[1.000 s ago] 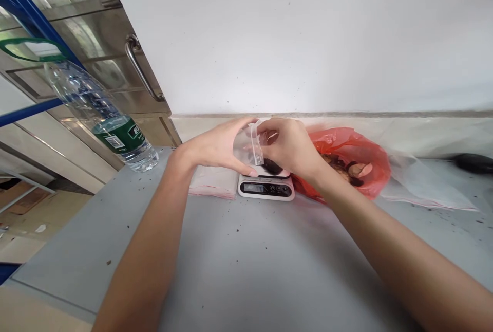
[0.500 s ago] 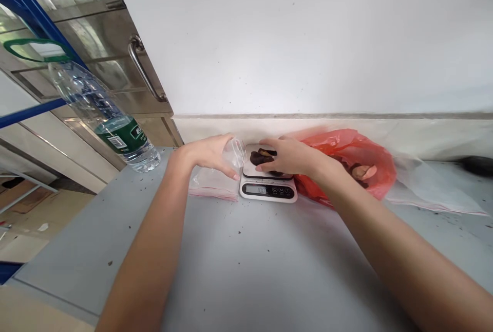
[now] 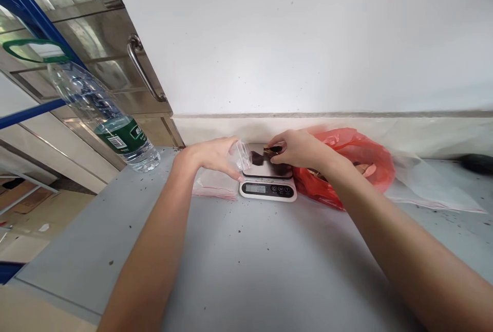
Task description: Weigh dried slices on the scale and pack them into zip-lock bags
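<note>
A small clear zip bag [image 3: 241,155] is spread between the thumb and fingers of my left hand [image 3: 213,153], its mouth facing the scale. My right hand [image 3: 296,148] pinches a dark brown dried piece [image 3: 273,150] over the plate of a white digital scale [image 3: 268,189]. Another dark piece [image 3: 257,158] lies on the plate's left part, close to the bag's mouth. The scale's display appears to read 10.0. My right fingers partly hide the plate and what they hold.
Right of the scale lies a red plastic bag [image 3: 379,154] with brown pieces inside. Flat clear zip bags [image 3: 215,188] lie left of the scale, and a larger clear bag [image 3: 431,190] lies at the right. A big water bottle [image 3: 111,126] stands at the left edge. Behind runs a white wall.
My right hand has closed on a dark piece and drawn slightly up and right, uncovering more of the plate. My left hand and its zip bag have shifted slightly right, toward the scale.
</note>
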